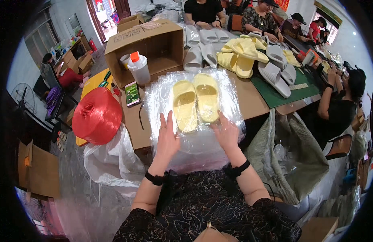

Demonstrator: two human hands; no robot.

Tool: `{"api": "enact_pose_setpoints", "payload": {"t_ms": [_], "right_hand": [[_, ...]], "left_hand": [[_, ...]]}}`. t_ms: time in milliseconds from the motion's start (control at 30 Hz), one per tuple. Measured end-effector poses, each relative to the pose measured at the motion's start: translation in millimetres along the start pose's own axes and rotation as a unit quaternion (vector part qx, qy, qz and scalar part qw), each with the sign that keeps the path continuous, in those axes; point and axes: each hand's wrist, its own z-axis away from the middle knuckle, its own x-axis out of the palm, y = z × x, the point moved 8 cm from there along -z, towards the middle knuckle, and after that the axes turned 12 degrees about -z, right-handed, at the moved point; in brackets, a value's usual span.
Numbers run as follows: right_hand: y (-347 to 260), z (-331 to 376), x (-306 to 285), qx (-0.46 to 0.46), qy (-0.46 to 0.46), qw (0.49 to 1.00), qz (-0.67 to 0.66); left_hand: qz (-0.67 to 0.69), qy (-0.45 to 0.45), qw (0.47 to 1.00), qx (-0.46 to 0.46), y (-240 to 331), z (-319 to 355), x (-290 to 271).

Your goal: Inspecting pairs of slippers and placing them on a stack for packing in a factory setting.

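Observation:
A pair of pale yellow slippers (196,100) lies side by side inside a clear plastic bag (162,101), on top of a stack of such bags on the brown table (251,101). My left hand (167,137) rests flat on the plastic just below the left slipper's heel, fingers spread. At the heel of the right slipper my right hand (226,133) presses on the bag, its fingers touching the slipper through the film. Neither hand grips anything.
An open cardboard box (148,50), a white bottle with an orange cap (139,67) and a phone (132,93) stand at the left. A red twine spool (97,116) sits at the table's corner. Piles of yellow and white slippers (243,56) lie farther back, where other people sit.

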Motion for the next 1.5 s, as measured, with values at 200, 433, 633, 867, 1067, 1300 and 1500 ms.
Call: {"api": "enact_pose_setpoints", "payload": {"t_ms": [200,433,633,867,1067,1300,1500], "right_hand": [[-31,3,-4,-0.100,0.159,0.978,0.087],[-74,11,52,-0.188,-0.107,0.974,-0.067],[-86,11,53,-0.212,-0.123,0.969,0.009],[-127,48,-26,0.014,-0.453,0.824,-0.341],[-138,-53,-64,-0.230,-0.064,0.962,-0.135],[4,-29,-14,-0.026,-0.083,0.983,0.159],[60,4,-72,-0.007,0.072,0.995,-0.072]], "left_hand": [[-0.009,0.056,0.998,0.013,-2,-7,-3],[0.008,0.029,1.000,-0.001,-6,-5,0],[0.012,0.023,0.999,0.022,-13,-5,-2],[0.165,-0.095,0.979,0.073,-14,-11,-45],[0.055,0.000,0.983,0.174,25,-74,-50],[-0.121,-0.074,0.957,0.253,14,-44,27],[0.049,-0.029,0.995,0.085,-27,-11,-4]]}}
